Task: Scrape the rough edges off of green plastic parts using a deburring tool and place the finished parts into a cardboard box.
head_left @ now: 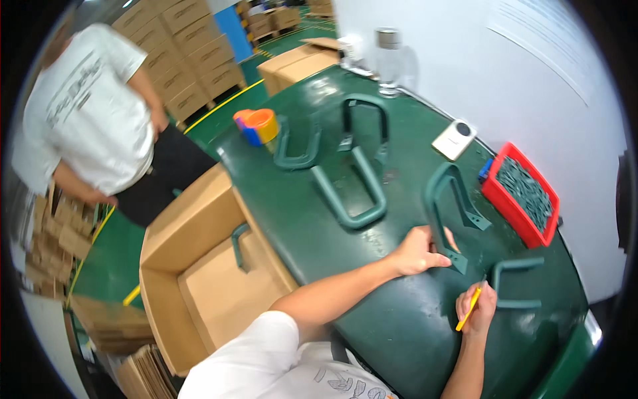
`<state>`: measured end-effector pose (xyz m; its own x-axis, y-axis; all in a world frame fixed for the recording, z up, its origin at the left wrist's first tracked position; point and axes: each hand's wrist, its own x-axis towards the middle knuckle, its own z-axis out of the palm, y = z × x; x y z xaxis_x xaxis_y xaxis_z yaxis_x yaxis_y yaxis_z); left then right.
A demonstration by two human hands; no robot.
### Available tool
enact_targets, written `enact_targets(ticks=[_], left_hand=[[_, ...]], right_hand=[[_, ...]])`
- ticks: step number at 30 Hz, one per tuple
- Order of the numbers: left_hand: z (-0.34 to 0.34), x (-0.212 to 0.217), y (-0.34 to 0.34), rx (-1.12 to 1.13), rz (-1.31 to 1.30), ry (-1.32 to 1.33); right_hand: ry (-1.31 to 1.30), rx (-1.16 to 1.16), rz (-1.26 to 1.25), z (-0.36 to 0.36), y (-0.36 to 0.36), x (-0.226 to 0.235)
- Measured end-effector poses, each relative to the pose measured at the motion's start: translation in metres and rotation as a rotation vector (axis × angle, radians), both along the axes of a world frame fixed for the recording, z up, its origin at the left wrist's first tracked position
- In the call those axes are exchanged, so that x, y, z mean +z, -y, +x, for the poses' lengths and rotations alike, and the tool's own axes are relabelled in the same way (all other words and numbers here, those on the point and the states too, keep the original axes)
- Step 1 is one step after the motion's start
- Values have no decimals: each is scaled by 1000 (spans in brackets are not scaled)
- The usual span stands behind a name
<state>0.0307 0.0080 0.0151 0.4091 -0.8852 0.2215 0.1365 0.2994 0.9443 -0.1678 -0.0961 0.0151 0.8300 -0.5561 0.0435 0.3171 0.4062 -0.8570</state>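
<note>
My left hand (420, 253) is closed around one leg of a green U-shaped handle (432, 207), near its flat end plate with small holes. The handle is tilted above the table, its bend facing away from me. In my right hand (477, 309) is a slim yellow pen-shaped tool (469, 308) with a thin dark tip, gripped close to that end plate. Its exact kind cannot be made out. Beside my right hand, another green handle (500, 282) lies on the green table (412, 319). Farther off are several more handles, among them one (382, 203) lying in the middle.
A red bin (490, 189) of small green pieces stands at the right. Near the wall are a white device (455, 139) and a clear bottle (388, 63). Tape rolls (266, 125) sit at the far left edge. An open carton (156, 292) holds one handle. A person (100, 113) stands beyond.
</note>
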Motion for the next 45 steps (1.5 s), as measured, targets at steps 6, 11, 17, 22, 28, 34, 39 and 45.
enact_targets(ticks=[6,11,17,22,28,34,39,45], left_hand=[[-7,9,-15,209,40,284],[-24,38,-39,409,-15,750],[-14,42,-258,907,94,811],[10,0,-361,1440,799,579],[20,-52,-449,833,1219,1391],[74,-75,-459,406,1375,1436],[96,-114,-445,1048,1279,1447],[68,-174,-417,1708,1302,112]], right_hand=[[-2,-30,82,1,3,-9],[-39,-174,213,-15,9,-8],[-58,70,102,8,0,3],[-32,-11,91,-2,7,-3],[-33,-46,91,3,0,-1],[-36,-53,58,2,4,-4],[-47,-66,82,2,5,-7],[-43,-101,58,-1,11,-24]])
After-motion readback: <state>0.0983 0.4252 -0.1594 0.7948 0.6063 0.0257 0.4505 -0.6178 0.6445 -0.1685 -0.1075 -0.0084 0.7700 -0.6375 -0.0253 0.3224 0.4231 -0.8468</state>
